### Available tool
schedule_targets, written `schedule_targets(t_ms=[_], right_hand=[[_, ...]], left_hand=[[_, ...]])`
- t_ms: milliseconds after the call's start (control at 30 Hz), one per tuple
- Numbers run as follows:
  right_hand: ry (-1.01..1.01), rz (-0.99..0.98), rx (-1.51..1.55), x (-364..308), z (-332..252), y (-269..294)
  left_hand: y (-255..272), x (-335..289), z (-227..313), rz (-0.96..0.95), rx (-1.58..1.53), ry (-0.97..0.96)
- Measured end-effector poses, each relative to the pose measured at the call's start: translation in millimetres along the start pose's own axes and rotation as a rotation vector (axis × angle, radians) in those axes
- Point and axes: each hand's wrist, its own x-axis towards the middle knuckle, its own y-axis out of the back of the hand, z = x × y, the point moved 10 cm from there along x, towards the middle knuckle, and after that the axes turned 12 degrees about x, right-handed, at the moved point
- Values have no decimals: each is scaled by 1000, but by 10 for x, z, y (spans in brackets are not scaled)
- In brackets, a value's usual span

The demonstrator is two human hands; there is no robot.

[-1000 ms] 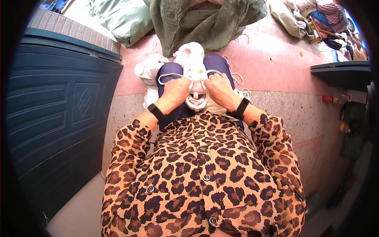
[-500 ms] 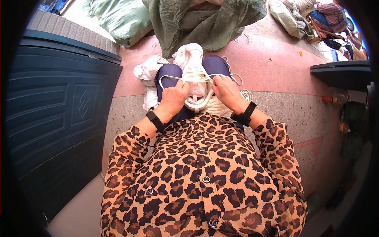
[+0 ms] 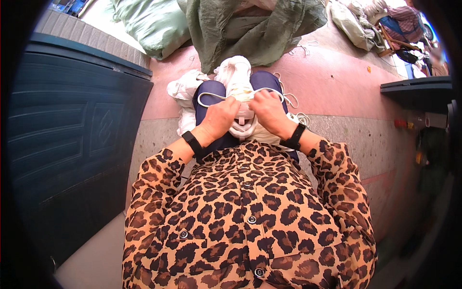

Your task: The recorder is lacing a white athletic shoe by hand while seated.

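Observation:
A white lace-up shoe [image 3: 234, 72] rests between my knees, its heel opening toward me. My left hand [image 3: 219, 119] is closed at the left of the shoe's tongue, pinching a cream shoelace [image 3: 208, 93] that loops out over my left knee. At the right of the tongue my right hand [image 3: 271, 113] is closed on the lace too, and a strand runs from it over my right knee. Both hands sit close together above the laced part, and my fingers hide the crossing. A bundle of cream laces [image 3: 262, 135] lies on my lap under my right wrist.
More white shoes [image 3: 185, 87] are piled beside my left knee. A dark green sack [image 3: 216, 41] stands just ahead, with a pale green sack [image 3: 151, 29] to its left. A dark blue panelled door [image 3: 72, 130] flanks my left, and a dark ledge [image 3: 414, 91] juts in at right.
My hands have come closer together over the shoe's tongue, each still gripping lace. The lace that stretched between them is now mostly covered by my fingers. The view has shifted slightly.

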Motion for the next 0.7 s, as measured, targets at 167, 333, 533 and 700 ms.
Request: schedule_targets(t_ms=[167, 333, 533, 700], right_hand=[[-45, 502, 565, 179, 180, 731], [-227, 392, 669, 342, 358, 544], [-360, 183, 478, 30, 558, 161], [-534, 62, 566, -112, 614, -185]], left_hand=[[289, 303, -381, 120, -792, 372], [278, 326, -936, -94, -896, 486], [-560, -1091, -2060, -225, -689, 952], [-1904, -2516, -1403, -607, -1265, 1441]])
